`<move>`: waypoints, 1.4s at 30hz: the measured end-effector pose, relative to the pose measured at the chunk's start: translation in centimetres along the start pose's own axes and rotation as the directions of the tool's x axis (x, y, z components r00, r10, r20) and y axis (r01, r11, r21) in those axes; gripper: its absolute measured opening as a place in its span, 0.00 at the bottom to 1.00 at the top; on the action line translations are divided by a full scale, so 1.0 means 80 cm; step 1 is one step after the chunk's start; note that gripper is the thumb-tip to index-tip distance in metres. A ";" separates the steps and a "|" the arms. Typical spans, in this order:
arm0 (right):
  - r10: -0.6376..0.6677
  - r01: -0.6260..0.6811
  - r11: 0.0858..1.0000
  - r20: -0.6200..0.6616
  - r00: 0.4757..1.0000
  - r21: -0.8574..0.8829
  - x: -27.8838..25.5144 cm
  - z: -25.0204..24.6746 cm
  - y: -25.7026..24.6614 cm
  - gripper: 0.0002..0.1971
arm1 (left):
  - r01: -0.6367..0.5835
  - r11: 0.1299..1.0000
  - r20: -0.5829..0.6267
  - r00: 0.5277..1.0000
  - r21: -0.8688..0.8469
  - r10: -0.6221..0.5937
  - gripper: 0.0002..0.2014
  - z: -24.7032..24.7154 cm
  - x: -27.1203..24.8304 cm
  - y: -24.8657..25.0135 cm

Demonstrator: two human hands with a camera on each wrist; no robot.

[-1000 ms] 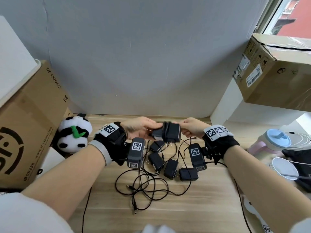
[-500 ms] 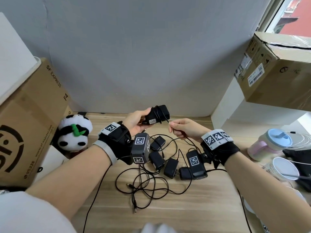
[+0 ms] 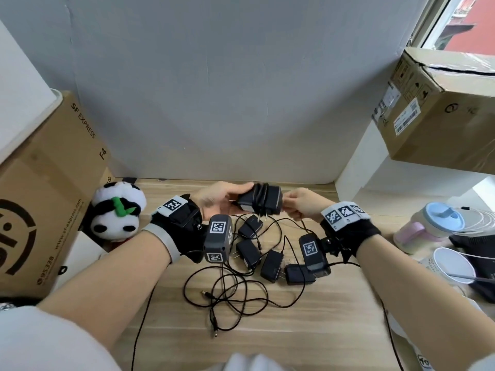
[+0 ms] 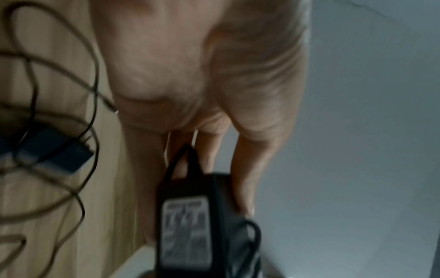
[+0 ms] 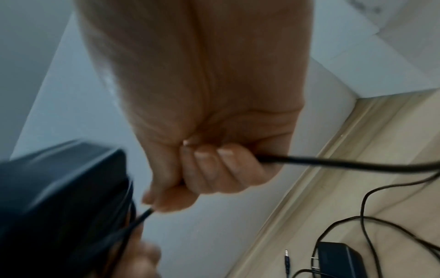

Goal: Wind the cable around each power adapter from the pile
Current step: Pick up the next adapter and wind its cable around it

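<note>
Makeshift storeroom or office corner, shipping cartons (image 3: 51,199) stacked beside a wooden desk (image 3: 308,333), window (image 3: 466,20) above
</note>
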State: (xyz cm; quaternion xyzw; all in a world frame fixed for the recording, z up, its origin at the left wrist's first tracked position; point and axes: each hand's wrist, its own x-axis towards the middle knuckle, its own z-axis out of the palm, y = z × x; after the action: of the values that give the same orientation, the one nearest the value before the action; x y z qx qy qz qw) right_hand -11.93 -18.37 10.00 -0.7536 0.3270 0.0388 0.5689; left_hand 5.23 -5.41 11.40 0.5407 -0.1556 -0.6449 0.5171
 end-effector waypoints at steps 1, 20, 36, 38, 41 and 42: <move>0.014 -0.013 0.999 -0.024 1.000 0.030 0.000 -0.005 -0.004 0.17 | 0.015 0.993 0.032 0.999 0.119 -0.018 0.13 0.001 -0.003 0.001; -0.204 0.203 0.978 -0.003 0.979 -0.052 -0.015 0.033 -0.012 0.15 | -0.181 0.983 -0.409 0.900 -0.039 0.150 0.14 -0.008 0.021 0.002; -0.042 0.042 0.999 0.053 0.998 0.001 0.001 0.014 0.012 0.19 | 0.012 1.000 0.038 0.999 -0.012 -0.012 0.15 -0.012 -0.002 0.001; 0.024 -0.024 1.000 0.018 1.000 -0.004 0.003 0.002 0.003 0.19 | 0.061 0.960 0.151 0.983 0.275 -0.106 0.22 -0.010 -0.008 0.002; 0.026 -0.024 1.000 -0.118 0.993 0.013 0.005 -0.007 -0.023 0.17 | 0.035 0.847 0.038 0.997 0.530 -0.066 0.15 0.002 -0.006 -0.001; -0.004 0.009 0.999 -0.133 0.991 0.036 0.004 -0.006 -0.031 0.17 | 0.023 0.826 -0.024 1.000 0.563 -0.012 0.13 0.006 -0.002 -0.003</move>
State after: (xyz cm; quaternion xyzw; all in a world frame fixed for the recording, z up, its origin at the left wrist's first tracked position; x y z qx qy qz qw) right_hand -10.45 -18.57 12.10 -0.7451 0.3626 -0.0193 0.5595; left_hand 4.70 -5.34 11.49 0.6769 -0.3289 -0.5697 0.3303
